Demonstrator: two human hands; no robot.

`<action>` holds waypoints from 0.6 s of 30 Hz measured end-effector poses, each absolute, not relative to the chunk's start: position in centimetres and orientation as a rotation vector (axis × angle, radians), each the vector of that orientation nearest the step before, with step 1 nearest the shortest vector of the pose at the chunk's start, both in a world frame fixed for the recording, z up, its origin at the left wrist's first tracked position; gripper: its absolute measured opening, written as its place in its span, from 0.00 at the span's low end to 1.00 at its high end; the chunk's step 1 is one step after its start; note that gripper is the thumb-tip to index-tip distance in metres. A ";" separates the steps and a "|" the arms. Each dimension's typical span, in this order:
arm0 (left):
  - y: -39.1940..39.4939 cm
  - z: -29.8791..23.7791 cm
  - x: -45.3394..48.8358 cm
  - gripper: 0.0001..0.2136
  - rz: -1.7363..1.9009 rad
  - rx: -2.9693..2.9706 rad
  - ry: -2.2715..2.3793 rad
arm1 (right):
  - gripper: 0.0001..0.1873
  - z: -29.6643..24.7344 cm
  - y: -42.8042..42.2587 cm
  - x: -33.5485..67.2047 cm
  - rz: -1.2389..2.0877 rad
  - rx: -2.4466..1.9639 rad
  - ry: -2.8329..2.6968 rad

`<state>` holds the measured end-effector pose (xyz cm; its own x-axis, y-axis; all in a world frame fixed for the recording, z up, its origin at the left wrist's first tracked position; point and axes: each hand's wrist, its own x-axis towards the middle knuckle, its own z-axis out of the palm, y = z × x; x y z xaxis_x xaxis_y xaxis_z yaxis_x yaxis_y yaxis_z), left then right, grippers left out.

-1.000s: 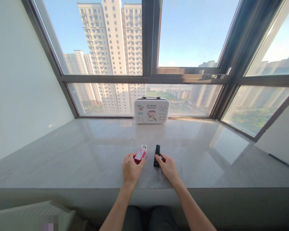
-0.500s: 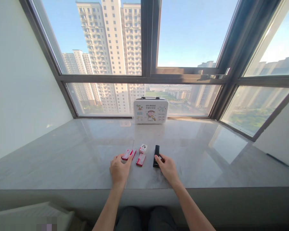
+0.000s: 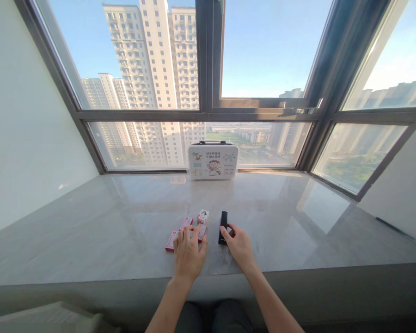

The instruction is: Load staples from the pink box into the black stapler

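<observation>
My right hand (image 3: 241, 247) is closed around the right side of a black stapler (image 3: 223, 222), which stands on the pale stone sill. To its left, my left hand (image 3: 189, 259) reaches over a small red-and-white box (image 3: 202, 232), fingers apart, thumb at the box's right side; the fingers partly cover it. A second flat red-and-white box (image 3: 172, 241) lies left of that hand, its right end hidden. Just beyond the fingertips is a third flat box (image 3: 186, 223). A small white-and-red box (image 3: 203, 216) with a black picture on top sits behind the covered one.
A white case (image 3: 213, 162) with cartoon prints and a dark handle stands against the window at the back of the sill (image 3: 277, 203). Dark window frames (image 3: 256, 113) rise behind it. A thin dark strip (image 3: 397, 230) lies by the right wall. The sill's front edge is near my wrists.
My left hand has let go of a flat box, now lying nearer and to the left, and moved right over another box. The right hand keeps its hold on the stapler. The view shifted slightly.
</observation>
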<state>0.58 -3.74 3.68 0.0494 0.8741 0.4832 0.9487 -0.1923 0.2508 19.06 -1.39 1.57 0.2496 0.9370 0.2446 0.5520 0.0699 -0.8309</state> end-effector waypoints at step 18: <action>-4.2 2.3 2.8 0.28 -0.928 -2.529 -1.821 | 0.22 4.5 2.2 22.1 0.468 -1.469 -1.767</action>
